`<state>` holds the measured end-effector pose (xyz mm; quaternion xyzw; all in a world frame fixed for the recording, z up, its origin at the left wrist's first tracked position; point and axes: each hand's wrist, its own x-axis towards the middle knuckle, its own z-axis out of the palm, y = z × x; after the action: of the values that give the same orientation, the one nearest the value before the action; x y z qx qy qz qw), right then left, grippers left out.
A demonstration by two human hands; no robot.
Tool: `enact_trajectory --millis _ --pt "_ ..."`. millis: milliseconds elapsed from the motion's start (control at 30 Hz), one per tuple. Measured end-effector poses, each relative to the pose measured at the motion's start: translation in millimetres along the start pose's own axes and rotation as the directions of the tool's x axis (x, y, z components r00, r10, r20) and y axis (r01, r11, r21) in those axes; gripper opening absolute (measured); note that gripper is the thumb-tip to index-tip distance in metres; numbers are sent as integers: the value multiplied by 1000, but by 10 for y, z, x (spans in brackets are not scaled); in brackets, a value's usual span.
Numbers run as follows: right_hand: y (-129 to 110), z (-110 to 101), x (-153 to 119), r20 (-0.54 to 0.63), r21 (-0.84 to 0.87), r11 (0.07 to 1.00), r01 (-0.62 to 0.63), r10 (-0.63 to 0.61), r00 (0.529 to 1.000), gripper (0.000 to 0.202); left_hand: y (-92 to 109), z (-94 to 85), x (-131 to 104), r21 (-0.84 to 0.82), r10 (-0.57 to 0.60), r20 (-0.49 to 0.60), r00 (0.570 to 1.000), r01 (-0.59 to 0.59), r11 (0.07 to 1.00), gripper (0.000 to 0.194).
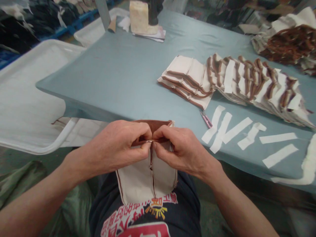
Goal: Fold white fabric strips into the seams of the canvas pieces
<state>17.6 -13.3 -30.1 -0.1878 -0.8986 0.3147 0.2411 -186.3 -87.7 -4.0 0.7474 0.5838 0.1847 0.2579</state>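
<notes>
Both of my hands pinch the top edge of a cream fabric piece with brown lining (138, 184), close to its middle seam. My left hand (123, 141) has thumb and fingers closed on the edge left of the seam. Just right of it, my right hand (177, 146) grips the same edge, thumbs nearly touching. The piece hangs over my lap at the table's front edge, its brown inner side showing behind my fingers. Small thread snippers (206, 119) with a pink-purple handle lie on the table to the right.
Several white strips (238, 130) lie on the blue-covered table (111, 75). Behind them is a row of stacked cream-and-brown fabric pieces (187, 79). A brown-and-cream bundle (291, 42) sits at the back right. White plastic bins (49, 140) stand at left.
</notes>
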Motion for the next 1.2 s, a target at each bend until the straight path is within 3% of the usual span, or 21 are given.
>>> enact_trajectory --millis 200,400,533,700,800,1033,1200 --pt "21 92 -23 -91 -94 993 67 -76 993 12 1 23 4 9 -32 -13 999 32 999 10" --pt "-6 241 -41 -192 94 993 -73 90 977 12 73 64 -21 138 34 -85 996 -22 990 13" --pt "-34 206 -15 -93 134 985 -112 125 988 7 56 108 -68 148 120 -138 983 -100 984 17" --pt "-67 118 52 18 -40 979 -199 200 980 11 1 107 -68 109 171 -161 972 -154 982 18" --pt "-66 109 68 35 -41 979 -199 200 979 13 -46 99 -77 107 252 -157 955 -237 966 20" --pt "-11 148 79 63 160 954 -255 248 967 6 -237 167 -169 276 436 -187 880 -379 883 21" --pt "12 189 79 186 429 809 -403 357 915 5 -327 203 -231 371 507 -186 842 -418 829 26"
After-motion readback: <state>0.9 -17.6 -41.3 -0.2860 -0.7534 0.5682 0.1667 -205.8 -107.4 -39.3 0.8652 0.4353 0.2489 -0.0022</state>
